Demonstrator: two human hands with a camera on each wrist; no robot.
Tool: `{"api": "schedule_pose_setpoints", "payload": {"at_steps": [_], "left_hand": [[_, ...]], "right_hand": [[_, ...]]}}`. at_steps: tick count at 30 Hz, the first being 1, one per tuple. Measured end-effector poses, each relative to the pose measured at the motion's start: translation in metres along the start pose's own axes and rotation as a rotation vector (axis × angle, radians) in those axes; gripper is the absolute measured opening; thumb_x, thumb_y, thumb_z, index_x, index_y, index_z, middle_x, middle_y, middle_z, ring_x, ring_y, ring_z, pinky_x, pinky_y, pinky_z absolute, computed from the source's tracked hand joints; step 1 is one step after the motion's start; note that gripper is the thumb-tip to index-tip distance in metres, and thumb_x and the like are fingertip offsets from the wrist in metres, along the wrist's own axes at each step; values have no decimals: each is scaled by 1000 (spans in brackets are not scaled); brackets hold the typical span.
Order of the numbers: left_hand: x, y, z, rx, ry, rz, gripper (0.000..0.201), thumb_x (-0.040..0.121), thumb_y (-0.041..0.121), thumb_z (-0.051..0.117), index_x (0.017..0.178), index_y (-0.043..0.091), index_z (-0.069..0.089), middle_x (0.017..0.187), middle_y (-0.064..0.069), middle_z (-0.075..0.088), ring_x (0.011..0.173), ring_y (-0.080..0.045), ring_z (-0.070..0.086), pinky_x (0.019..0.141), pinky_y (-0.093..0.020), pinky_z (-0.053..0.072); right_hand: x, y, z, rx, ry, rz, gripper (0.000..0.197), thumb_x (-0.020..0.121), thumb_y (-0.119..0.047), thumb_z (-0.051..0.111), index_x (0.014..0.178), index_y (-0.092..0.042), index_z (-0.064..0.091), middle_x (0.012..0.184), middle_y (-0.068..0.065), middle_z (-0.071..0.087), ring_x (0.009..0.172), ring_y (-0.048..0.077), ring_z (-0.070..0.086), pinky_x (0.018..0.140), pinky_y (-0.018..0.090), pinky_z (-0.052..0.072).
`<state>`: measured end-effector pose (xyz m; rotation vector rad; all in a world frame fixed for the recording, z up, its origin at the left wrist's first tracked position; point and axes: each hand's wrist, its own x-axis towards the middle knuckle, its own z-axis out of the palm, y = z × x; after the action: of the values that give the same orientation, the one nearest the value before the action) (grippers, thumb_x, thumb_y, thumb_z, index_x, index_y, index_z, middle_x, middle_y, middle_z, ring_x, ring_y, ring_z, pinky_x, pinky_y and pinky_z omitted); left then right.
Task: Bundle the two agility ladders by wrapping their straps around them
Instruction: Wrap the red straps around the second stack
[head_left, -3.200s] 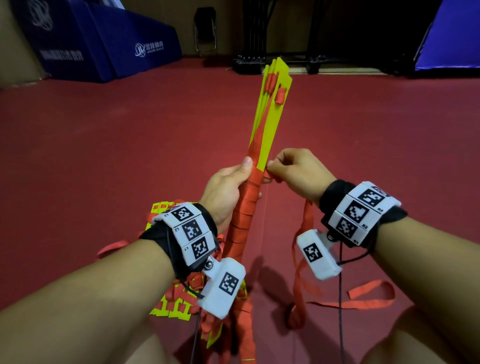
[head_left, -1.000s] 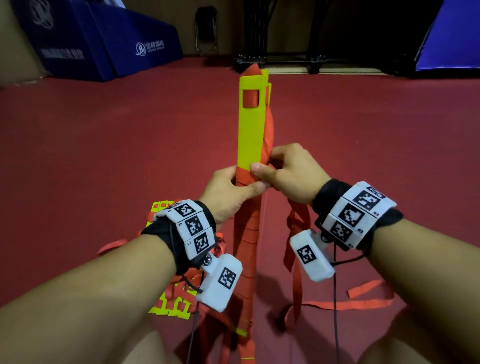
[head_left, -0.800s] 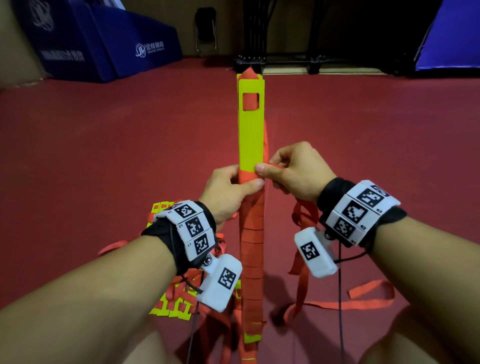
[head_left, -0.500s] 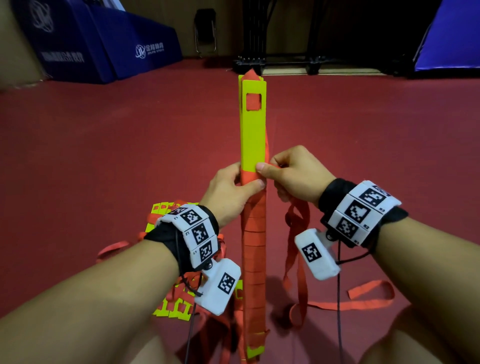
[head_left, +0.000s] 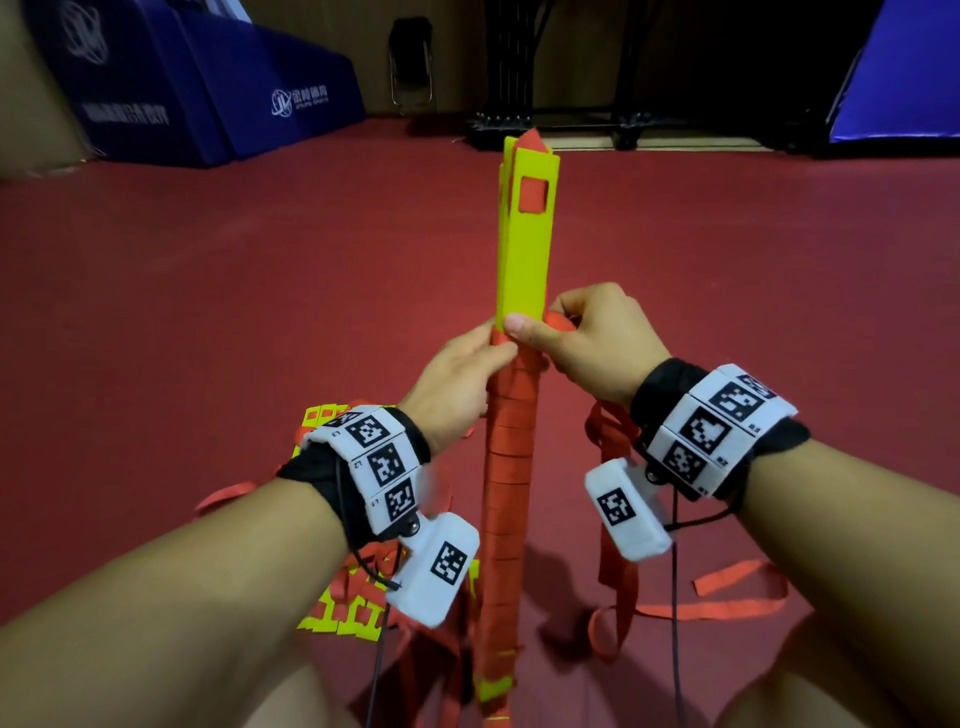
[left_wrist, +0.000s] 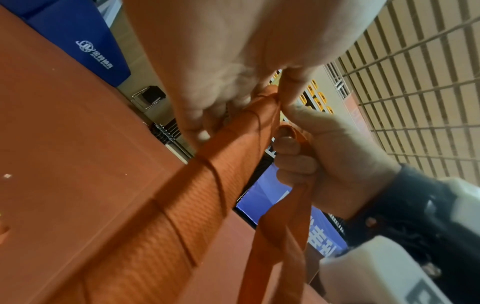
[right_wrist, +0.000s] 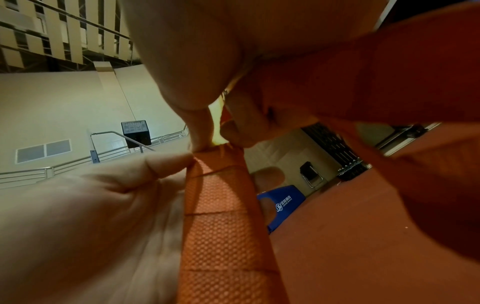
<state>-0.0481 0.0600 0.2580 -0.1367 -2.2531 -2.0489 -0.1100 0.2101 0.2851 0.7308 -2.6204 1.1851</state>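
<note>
Red floor, blue padded mats (white logos) against the far wall, a folding chair nearby.

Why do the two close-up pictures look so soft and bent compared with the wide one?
Head view: sharp, evenly lit, dark far wall. Left wrist view: the left hand fills the lens, blurred; the strap is soft. Right wrist view: railings curve from the wide lens; the right hand is out of focus.

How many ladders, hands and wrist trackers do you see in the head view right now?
Agility ladders: 2, the half-wrapped bundle and the loose ladder on the floor
Hands: 2, left hand, right hand
Wrist trackers: 2
Total: 6
</note>
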Motion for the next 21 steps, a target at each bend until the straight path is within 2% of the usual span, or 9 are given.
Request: {"api": "schedule_pose_setpoints", "payload": {"at_steps": [3,6,11,12,14,15,16,18,21], "left_hand": [[-1,-2,-1,-1,-34,5,22,95,30,48,105,18,64,92,-1,71,87,-23,60,62,-22,47],[-2,-4,-4,26,-33,9,17,107,13,48,104,17,64,93,-8,65,72,-12,59,53,-14,45],[-1,-7,-9,5,44,40,12,98,12,65,95,21,72,76,1,63,60,-7,54,48,-17,42],[-2,-6,-9,2,55,37,13,97,10,66,98,22,72,78,1,66,64,-7,60,54,-21,49],[-2,-5,-8,-16,65,19,19,93,13,73,105,27,74,93,-7,74,81,-14,69,76,-45,60],[-2,-4,-8,-21,78,9,23,87,18,79,105,31,76,99,-10,75,85,-17,72,82,-57,56],[-3,-1,-8,-18,93,0,27,79,24,84,103,35,76,102,-12,76,84,-18,73,81,-58,53],[-4,0,-6,18,118,0,30,67,31,89,94,37,77,99,-9,75,79,-14,70,71,-43,54],[-4,0,-4,58,107,27,27,75,22,89,93,34,73,103,-17,71,80,-10,65,57,-24,52]], "right_hand": [[2,1,-2,20,21,8,58,84,-59,70,66,-4,63,58,3,66,58,16,59,55,28,40],[1,2,-2,7,36,3,58,83,-57,71,63,-4,60,49,-3,57,47,8,48,48,19,33],[1,3,-6,65,25,-31,60,83,-54,73,59,-5,49,51,1,42,51,15,35,52,30,29],[0,3,-7,66,19,-34,59,83,-54,73,58,-7,47,51,-1,39,50,14,34,51,31,28],[0,1,-8,58,5,-39,57,84,-55,72,58,-12,46,50,-5,36,48,11,31,50,29,27],[-1,0,-8,46,-2,-43,58,84,-58,70,59,-11,46,51,-5,36,48,10,31,50,29,27],[-1,-2,-7,27,-7,-50,61,83,-62,68,60,-10,46,52,-4,36,48,10,31,49,29,26],[-3,-7,-5,-16,-9,-68,64,79,-70,64,59,-14,42,51,-6,33,47,11,30,46,27,22],[-4,-10,-3,-73,-21,-108,66,83,-68,62,60,-10,42,54,0,34,49,13,30,49,32,22]]}}
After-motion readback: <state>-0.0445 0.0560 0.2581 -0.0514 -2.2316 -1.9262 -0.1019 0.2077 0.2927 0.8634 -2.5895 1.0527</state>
